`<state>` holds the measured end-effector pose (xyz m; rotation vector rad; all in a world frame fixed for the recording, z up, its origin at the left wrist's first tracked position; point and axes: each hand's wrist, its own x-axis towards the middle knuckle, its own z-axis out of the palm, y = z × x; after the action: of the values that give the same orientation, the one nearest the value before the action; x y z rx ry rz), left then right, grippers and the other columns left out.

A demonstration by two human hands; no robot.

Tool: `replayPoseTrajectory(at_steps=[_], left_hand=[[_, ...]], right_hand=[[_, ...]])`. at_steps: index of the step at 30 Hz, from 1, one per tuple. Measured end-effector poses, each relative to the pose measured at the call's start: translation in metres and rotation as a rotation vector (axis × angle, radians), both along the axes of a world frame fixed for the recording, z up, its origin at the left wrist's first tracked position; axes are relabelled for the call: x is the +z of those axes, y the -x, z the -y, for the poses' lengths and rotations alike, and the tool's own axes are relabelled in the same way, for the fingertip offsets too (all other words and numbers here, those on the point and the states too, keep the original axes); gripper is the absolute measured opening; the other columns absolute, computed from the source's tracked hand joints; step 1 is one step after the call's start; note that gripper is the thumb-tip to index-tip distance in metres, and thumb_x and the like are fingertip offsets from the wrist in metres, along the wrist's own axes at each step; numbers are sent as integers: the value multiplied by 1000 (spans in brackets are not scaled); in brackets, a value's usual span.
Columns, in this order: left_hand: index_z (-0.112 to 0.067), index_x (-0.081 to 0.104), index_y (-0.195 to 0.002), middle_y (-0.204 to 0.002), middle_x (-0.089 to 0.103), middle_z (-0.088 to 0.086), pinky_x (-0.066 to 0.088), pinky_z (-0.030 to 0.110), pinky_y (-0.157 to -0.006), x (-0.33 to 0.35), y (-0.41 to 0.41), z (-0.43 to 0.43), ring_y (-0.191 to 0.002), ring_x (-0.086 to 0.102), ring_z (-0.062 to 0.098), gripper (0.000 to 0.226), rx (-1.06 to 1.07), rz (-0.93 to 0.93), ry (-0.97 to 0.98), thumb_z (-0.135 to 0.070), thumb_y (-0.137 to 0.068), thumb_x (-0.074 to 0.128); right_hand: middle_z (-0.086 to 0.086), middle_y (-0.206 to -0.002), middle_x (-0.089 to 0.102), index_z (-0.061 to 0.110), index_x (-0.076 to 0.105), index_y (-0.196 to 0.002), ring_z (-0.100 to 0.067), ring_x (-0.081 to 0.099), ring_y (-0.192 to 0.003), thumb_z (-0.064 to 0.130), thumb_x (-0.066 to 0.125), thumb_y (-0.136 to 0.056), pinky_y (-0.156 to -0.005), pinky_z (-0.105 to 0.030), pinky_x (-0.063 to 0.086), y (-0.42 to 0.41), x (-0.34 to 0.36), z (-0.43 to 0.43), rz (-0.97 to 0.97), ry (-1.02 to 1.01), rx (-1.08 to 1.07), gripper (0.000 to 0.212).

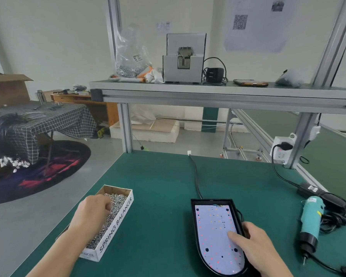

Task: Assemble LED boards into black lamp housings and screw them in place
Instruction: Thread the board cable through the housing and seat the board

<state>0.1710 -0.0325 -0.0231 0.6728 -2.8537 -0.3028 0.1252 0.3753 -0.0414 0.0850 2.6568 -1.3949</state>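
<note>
A black lamp housing (194, 212) lies on the green mat at lower right, with a white LED board (214, 232) seated inside it. My right hand (252, 244) grips the housing's right rim, its thumb pressing down on the board. My left hand (92, 212) reaches into a white cardboard box (116, 222) marked SPRING BALANCER, filled with several small silver screws (118, 200). Its fingers are curled down into the screws; whether they pinch one is hidden.
A teal electric screwdriver (310, 222) lies to the right of the housing, its cord and power adapter (312, 189) behind it. A black cable (196, 176) runs from the housing toward the table's back edge. A shelf above holds a screw feeder (183, 62) and a bag of screws (131, 56).
</note>
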Motion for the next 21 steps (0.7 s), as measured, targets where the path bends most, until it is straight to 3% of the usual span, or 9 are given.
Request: replayPoseTrajectory(at_steps=[3, 9, 15, 21], left_hand=[[-22, 66, -64, -66, 65, -7, 53, 29, -65, 0, 0, 5, -65, 61, 12, 26, 11, -45, -15, 0, -79, 68], [-24, 65, -63, -63, 65, -7, 53, 29, -64, -3, 0, 5, -63, 62, 12, 27, 32, -72, -36, -2, -79, 68], [-25, 64, -57, -60, 64, -9, 49, 28, -60, -2, 0, 0, -62, 59, 14, 32, 47, -140, -47, 0, -76, 70], [-24, 61, -60, -59, 63, -8, 50, 30, -60, -5, 3, 1, -59, 59, 16, 32, 62, -163, -56, 0, -81, 66]], right_hand=[[3, -89, 72, 19, 66, -89, -18, 67, -86, 26, 78, -85, -77, -32, 50, -1, 4, 0, 12, -21, 18, 15], [6, -95, 72, 21, 65, -94, -14, 67, -91, 30, 77, -87, -83, -29, 51, -1, 8, -1, 41, -30, 42, 17], [5, -87, 69, 20, 63, -93, -10, 64, -80, 34, 75, -88, -65, -21, 43, 2, 10, -2, 57, -36, 53, 19], [2, -93, 71, 18, 64, -96, -15, 67, -89, 32, 76, -88, -74, -26, 48, 1, 11, -2, 61, -33, 56, 20]])
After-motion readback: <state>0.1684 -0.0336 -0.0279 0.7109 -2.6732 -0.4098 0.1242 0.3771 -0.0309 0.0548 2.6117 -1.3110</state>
